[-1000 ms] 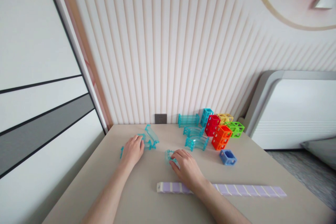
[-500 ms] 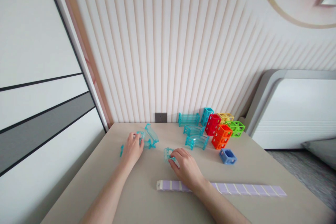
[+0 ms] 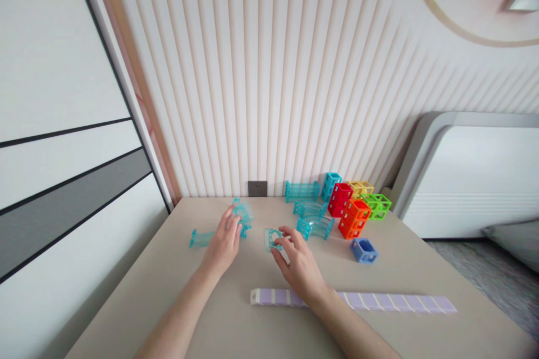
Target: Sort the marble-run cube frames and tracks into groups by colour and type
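My left hand [image 3: 226,235] pinches a translucent teal track piece [image 3: 243,212] at the left-middle of the table, over other teal pieces. Left of it a straight teal piece [image 3: 201,238] lies on the table. My right hand [image 3: 297,258] is at the centre, its fingers curved around the right side of a small clear-teal piece [image 3: 272,240]. A long lilac strip [image 3: 391,302] with white bands passes beneath my right wrist.
Teal track pieces [image 3: 315,228] stand right of centre by the wall. Beside them are red [image 3: 340,199], orange [image 3: 354,219], green [image 3: 377,206], yellow and teal cube frames. A blue frame [image 3: 364,251] sits nearer. A socket [image 3: 257,188] is on the wall.
My left hand has moved right and lifted a teal piece, uncovering the straight piece at the left. My right hand and its piece have risen slightly in view.
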Available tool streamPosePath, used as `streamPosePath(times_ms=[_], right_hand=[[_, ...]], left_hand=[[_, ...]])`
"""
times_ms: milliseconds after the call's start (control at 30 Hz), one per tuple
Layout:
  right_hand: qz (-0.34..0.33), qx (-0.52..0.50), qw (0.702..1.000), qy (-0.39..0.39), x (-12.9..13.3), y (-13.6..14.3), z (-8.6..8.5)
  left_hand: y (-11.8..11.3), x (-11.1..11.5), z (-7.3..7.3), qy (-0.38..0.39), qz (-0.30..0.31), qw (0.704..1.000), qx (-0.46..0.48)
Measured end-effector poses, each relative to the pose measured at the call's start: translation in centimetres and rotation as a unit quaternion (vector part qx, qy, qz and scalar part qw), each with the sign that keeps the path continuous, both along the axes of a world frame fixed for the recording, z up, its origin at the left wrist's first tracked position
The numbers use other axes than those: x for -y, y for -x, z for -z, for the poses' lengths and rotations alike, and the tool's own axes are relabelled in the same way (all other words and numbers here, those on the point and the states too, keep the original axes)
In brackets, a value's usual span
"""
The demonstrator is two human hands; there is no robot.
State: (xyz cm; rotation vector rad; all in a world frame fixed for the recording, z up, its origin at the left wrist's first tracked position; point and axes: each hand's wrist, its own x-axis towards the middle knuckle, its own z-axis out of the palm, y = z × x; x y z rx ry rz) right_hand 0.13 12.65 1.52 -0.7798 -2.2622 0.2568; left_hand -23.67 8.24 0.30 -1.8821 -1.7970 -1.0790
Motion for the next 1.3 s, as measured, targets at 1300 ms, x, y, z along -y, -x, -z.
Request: streamPosePath(times_ms=[1300], right_hand=[[-0.097, -0.008, 0.993, -0.074, -1.2, -0.4, 0.2]], left_hand=[[-3.9, 1.2, 0.7, 0.075, 0.159, 0.984, 0.006]])
